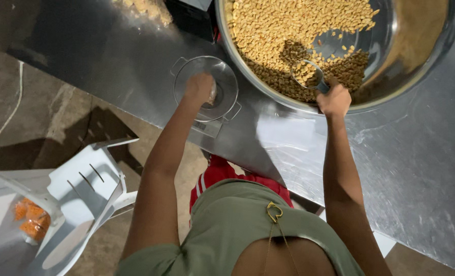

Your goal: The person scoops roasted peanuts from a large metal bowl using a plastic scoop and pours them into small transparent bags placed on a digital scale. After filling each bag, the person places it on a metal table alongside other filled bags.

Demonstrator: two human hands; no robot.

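Over the steel tabletop point(135, 66) your right hand point(333, 99) has its fingers wrapped tight round a scoop point(309, 75) dug into the peanuts point(289, 25) in the big metal basin point(416, 66); your left hand point(199, 88) rests curled inside the clear bowl point(227, 82) on what looks like a small scale, fingers possibly steadying it; scooping seems in hand, and lifting the load across calls for a level wrist.

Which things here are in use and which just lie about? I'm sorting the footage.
In use: scoop in right hand; big metal bowl of peanuts; clear bowl under left hand.
Lying about: white plastic chair; orange packets.
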